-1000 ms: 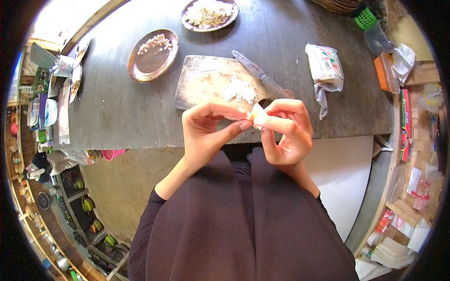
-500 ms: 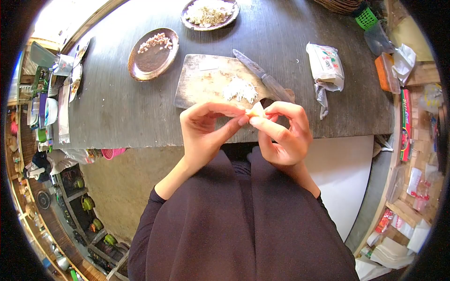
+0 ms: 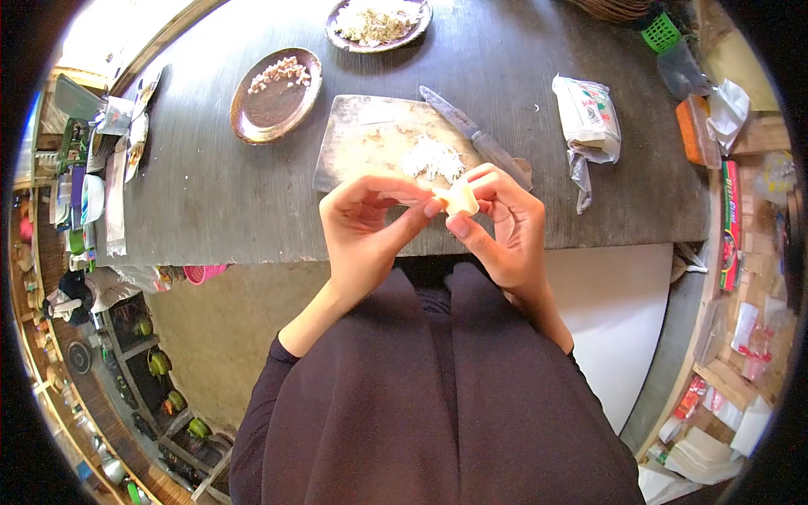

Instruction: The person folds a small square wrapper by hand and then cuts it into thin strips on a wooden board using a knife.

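Above the front edge of the cutting board, a small pale-yellow piece of food (image 3: 460,200) with a curled, thin-looking edge is held in my fingertips. Its exact kind cannot be made out. My left hand (image 3: 370,223) pinches its left end between thumb and forefinger. On the other side, the thumb and fingers of my right hand (image 3: 509,223) grip it. Behind them, the wooden cutting board (image 3: 341,139) carries a heap of white shreds (image 3: 432,158). A knife (image 3: 471,135) lies aslant across the board's right edge.
A brown plate (image 3: 268,114) with small pinkish chunks stands at the back left. Farther back is a plate of pale shreds (image 3: 376,21). A white plastic packet (image 3: 587,118) lies to the right, near an orange container (image 3: 697,135). Shelves flank both sides.
My right fingers have shifted their grip, the thumb moving below the pale-yellow piece, which now shows more of its surface. My left hand keeps its pinch almost unmoved.
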`<action>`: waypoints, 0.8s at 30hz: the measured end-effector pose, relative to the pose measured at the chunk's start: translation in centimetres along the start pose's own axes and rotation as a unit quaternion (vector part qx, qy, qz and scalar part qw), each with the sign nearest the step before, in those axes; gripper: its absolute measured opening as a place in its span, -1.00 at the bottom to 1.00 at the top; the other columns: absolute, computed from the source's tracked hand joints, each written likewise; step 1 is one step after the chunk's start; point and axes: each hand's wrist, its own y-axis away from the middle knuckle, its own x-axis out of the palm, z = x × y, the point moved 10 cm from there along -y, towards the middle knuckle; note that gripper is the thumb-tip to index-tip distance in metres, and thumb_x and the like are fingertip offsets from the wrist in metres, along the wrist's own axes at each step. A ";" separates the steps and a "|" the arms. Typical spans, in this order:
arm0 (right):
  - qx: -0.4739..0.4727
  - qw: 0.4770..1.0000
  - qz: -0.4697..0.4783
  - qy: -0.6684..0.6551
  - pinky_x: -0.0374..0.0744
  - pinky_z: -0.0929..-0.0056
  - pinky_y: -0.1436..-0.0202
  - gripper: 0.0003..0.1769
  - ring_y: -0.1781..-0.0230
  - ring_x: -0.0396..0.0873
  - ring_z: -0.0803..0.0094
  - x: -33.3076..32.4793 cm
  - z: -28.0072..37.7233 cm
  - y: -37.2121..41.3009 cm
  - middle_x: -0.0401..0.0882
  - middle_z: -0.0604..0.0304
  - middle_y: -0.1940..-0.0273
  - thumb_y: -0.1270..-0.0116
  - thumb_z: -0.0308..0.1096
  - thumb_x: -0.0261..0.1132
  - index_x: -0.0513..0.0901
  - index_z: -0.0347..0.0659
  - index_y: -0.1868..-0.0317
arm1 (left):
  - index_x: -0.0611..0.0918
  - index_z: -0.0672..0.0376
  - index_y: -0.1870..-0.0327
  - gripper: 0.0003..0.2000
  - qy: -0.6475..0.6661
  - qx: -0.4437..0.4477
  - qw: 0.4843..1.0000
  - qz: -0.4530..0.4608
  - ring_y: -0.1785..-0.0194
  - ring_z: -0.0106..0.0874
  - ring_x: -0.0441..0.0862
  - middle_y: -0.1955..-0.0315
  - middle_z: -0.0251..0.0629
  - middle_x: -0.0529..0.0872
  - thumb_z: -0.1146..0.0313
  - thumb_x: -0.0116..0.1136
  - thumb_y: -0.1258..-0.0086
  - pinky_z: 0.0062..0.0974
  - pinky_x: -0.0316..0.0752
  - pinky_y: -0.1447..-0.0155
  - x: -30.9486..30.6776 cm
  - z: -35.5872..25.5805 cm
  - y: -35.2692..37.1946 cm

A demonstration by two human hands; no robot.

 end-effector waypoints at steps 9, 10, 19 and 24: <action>-0.014 1.000 -0.013 0.015 0.51 0.59 0.29 -0.88 0.23 0.61 0.60 -0.2 -0.1 -0.1 0.70 0.24 0.20 -0.29 -0.51 0.51 0.72 -0.24 0.21 | 0.70 0.33 0.12 -0.80 0.004 0.007 1.000 -0.002 0.06 -0.47 0.78 0.16 -0.18 0.82 0.67 0.47 -0.29 -0.48 0.65 -0.15 -0.1 0.4 -0.1; -0.014 1.000 -0.013 0.015 0.51 0.59 0.29 -0.88 0.23 0.61 0.60 -0.4 -0.2 -0.2 0.70 0.24 0.20 -0.29 -0.51 0.51 0.72 -0.24 0.21 | 0.70 0.33 0.12 -0.80 0.004 0.007 1.000 -0.002 0.06 -0.47 0.78 0.16 -0.18 0.82 0.67 0.47 -0.29 -0.48 0.65 -0.15 0.0 0.2 -0.3; -0.095 0.975 0.035 0.198 0.53 0.49 0.37 -0.81 0.41 0.62 0.45 0.2 1.6 -0.3 0.69 0.17 0.25 -0.17 -0.54 0.52 0.75 -0.25 0.19 | 0.71 0.33 0.02 -0.59 -0.157 -0.010 0.982 0.103 0.00 -0.42 0.78 0.07 -0.19 0.81 0.65 0.61 -0.09 -0.44 0.64 -0.19 1.1 -0.6 -1.8; -0.057 0.971 0.064 0.223 0.53 0.47 0.37 -0.81 0.45 0.56 0.47 0.4 1.4 -0.4 0.65 0.19 0.30 -0.19 -0.48 0.57 0.75 -0.24 0.20 | 0.73 0.30 -0.02 -0.65 -0.159 -0.046 0.974 0.152 0.01 -0.46 0.80 0.04 -0.25 0.82 0.66 0.51 -0.20 -0.48 0.66 -0.16 1.4 -0.1 -2.3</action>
